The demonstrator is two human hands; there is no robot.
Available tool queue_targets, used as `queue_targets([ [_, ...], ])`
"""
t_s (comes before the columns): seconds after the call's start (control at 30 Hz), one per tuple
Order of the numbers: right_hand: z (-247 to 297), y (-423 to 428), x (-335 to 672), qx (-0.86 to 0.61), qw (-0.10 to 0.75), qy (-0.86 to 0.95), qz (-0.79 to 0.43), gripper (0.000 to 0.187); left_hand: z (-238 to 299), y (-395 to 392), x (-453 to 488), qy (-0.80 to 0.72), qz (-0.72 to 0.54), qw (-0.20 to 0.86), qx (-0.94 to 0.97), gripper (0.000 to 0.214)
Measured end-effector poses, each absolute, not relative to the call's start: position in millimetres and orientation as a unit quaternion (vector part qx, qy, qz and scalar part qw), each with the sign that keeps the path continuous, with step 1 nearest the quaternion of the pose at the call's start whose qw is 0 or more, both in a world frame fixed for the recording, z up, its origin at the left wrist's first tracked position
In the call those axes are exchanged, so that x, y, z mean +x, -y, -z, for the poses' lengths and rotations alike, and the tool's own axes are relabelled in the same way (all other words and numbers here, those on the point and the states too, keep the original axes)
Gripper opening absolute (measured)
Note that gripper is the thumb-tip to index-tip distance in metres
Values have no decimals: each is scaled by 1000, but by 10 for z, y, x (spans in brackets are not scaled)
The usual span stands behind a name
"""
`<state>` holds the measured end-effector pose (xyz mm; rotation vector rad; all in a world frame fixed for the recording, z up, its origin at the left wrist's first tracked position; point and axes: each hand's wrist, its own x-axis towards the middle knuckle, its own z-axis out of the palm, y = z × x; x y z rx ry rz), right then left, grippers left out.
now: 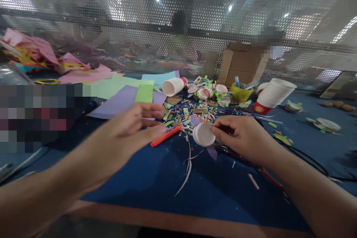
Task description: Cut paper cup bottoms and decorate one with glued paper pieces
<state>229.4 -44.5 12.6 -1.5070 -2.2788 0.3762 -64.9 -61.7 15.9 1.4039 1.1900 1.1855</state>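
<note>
Head view: right hand (pixel 242 132) pinches white disc (pixel 206 135) (purple tabs (pixel 212 152) on, top blank, seemingly unfinished), left hand (pixel 131 128) empty, fingers (pixel 154 132) parted near red pen (pixel 166 136), decorated discs (pixel 205 93) piled beyond.

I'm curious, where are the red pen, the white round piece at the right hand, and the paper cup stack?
Red pen (pixel 166 136): head view, middle of its barrel.
White round piece (pixel 204 135): head view, its upper face.
Paper cup stack (pixel 275 95): head view, its white side.

Craft workspace, indicated by coloured paper (pixel 119 102), a red marker (pixel 166 136), stacked paper cups (pixel 275 95) and paper clippings (pixel 182 106) across a table (pixel 220 200).
</note>
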Motion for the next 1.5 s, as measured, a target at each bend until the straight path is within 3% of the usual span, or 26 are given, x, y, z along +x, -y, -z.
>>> queue_targets([
  [0.1,-160,442,2327,-538,228,801,-129,29,-226,370,0,-465,-406,596,513,48],
  [0.2,-164,400,2382,-545,246,794,-108,31,-171,268,351,-430,-379,646,504,39],
  [0.33,-128,331,2435,-550,253,788,-109,27,-10,209,427,-413,-347,649,537,28],
  [0.5,-97,325,2416,-532,276,790,-130,27,109,111,354,-405,-394,642,518,40],
  [0.73,-102,363,2344,-526,309,781,-136,20,133,34,274,-332,-426,637,550,20],
  [1.5,-94,397,2323,-503,298,796,-157,16,195,72,263,-325,-401,607,604,29],
])
